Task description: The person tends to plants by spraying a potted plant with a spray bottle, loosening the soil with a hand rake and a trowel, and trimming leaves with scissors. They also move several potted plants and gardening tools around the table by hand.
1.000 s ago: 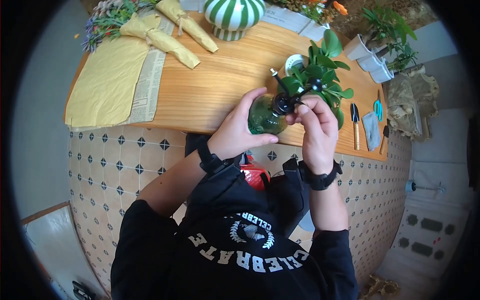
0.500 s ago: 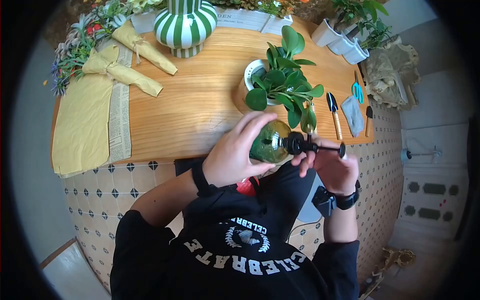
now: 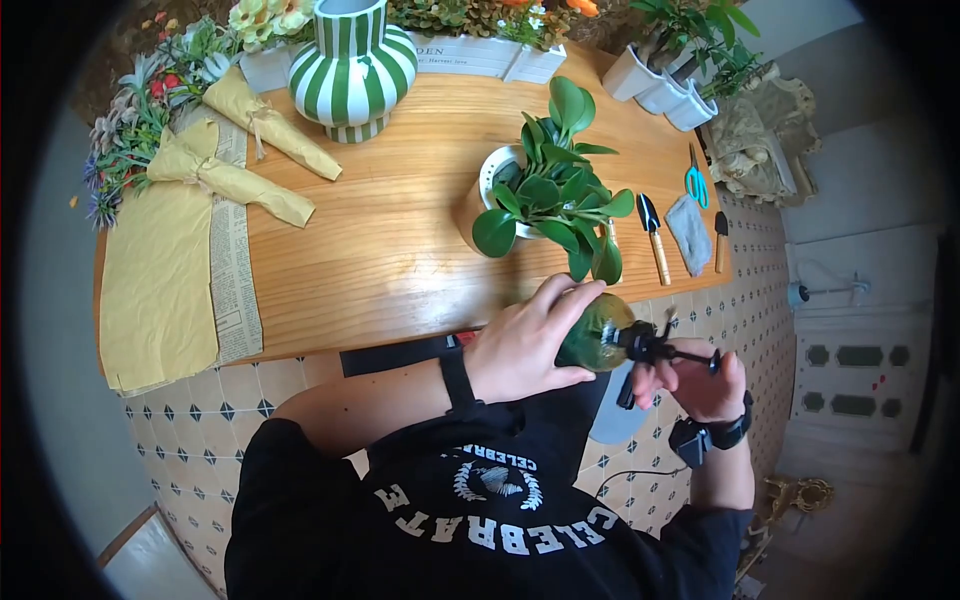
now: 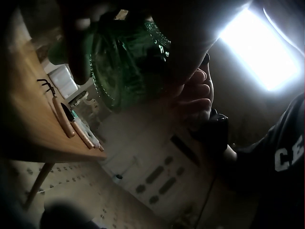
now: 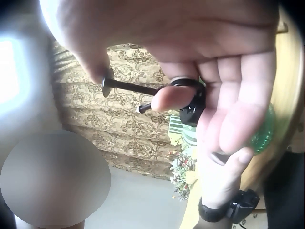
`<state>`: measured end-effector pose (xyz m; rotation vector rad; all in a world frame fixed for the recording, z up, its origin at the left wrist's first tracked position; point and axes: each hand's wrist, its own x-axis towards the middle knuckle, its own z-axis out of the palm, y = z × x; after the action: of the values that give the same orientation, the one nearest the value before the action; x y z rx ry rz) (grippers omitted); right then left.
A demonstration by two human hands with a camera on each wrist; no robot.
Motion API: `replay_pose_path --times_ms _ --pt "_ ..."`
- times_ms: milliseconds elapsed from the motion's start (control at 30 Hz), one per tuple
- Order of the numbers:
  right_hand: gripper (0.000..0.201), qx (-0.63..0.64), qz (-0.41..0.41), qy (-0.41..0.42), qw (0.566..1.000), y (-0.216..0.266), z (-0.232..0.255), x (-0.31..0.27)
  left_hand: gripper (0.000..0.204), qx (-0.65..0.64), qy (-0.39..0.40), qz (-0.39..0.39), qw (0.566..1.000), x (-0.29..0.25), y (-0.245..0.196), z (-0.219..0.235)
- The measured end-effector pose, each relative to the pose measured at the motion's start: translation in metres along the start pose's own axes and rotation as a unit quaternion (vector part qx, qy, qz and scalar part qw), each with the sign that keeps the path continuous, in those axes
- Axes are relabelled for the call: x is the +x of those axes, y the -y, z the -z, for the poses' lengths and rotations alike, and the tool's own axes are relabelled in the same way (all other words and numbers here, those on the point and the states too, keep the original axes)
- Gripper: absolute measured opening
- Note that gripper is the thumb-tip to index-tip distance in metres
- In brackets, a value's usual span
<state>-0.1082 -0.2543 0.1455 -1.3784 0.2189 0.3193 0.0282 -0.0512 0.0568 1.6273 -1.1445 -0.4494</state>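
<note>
A green glass spray bottle (image 3: 603,335) with a black pump head (image 3: 640,343) lies tipped sideways in the air by the table's front edge. My left hand (image 3: 525,345) grips its glass body, fingers over the far side and thumb on the near side. In the right wrist view, the index finger of my right hand (image 5: 224,57) hooks round the pump head, and the thumb is at the end of the plunger rod (image 5: 133,87). The other fingers curl beside the bottle. Green ribbed glass (image 4: 121,67) fills the left hand in the left wrist view.
Just beyond the bottle stands a leafy plant (image 3: 560,190) in a white-rimmed pot. A trowel (image 3: 653,240), grey cloth (image 3: 688,235) and blue scissors (image 3: 697,185) lie at right. A striped vase (image 3: 355,75) and paper-wrapped flowers (image 3: 235,190) occupy the back and left.
Both hands have brought the spray bottle right and toward the body, away from the plant. The bottle has tipped so its pump points right, and my right hand has turned palm up beneath it.
</note>
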Motion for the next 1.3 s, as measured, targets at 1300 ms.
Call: replay_pose_path --times_ms 1300 --pt "0.052 -0.262 -0.135 -0.392 0.872 0.1 0.012 0.066 0.083 -0.453 0.07 0.024 0.888 0.064 0.173 0.091"
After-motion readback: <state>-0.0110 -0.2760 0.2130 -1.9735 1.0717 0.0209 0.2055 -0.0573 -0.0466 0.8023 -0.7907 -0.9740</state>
